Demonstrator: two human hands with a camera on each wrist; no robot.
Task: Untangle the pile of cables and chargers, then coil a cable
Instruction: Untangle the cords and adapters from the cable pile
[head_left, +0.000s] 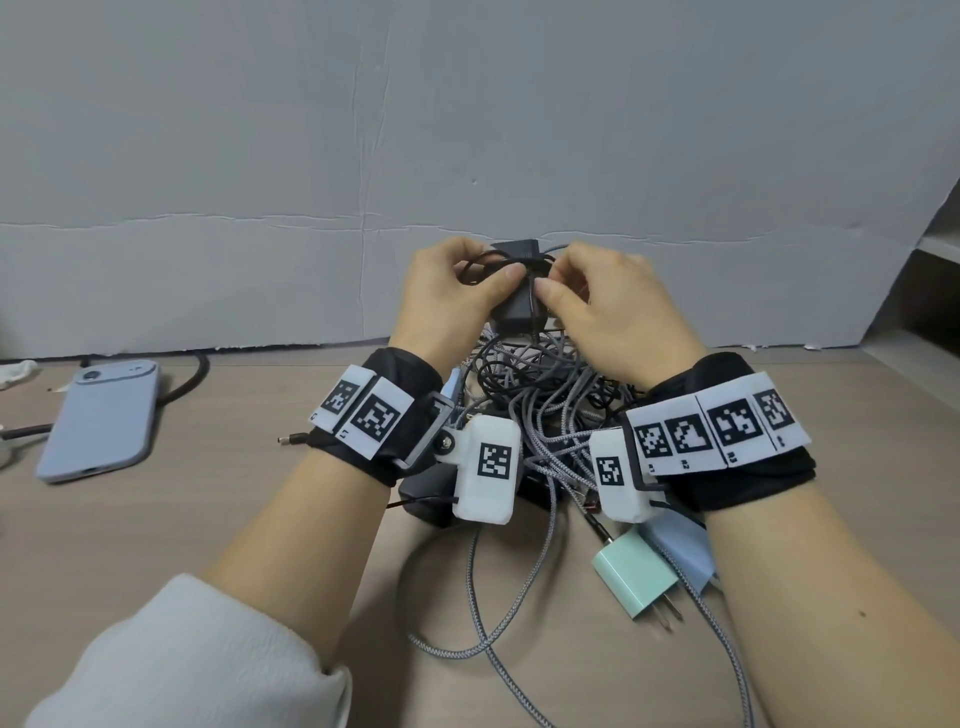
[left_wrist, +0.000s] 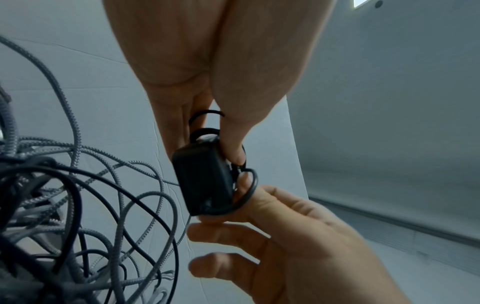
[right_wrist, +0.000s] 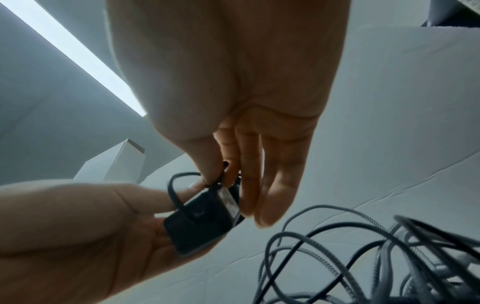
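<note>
Nearest on the desk (head_left: 218, 525) lie a mint plug (head_left: 636, 574) and the grey-and-black cable pile (head_left: 550, 410), still knotted. Raised above it, the left hand (head_left: 447, 301) grips a black charger (head_left: 519, 306) while the right hand (head_left: 613, 317) pinches its thin black cord (left_wrist: 253, 185). Untangling seems underway; next, that loop likely needs slipping off the charger.

We seem to be at a home desk or small office corner: a light wood-grain surface (head_left: 260, 519) backed by a creased grey board (head_left: 467, 130), a phone (head_left: 98, 421) lying face down at the left, a mint plug charger (head_left: 636, 577), and pale shelving (head_left: 930, 270) at the right edge.
</note>
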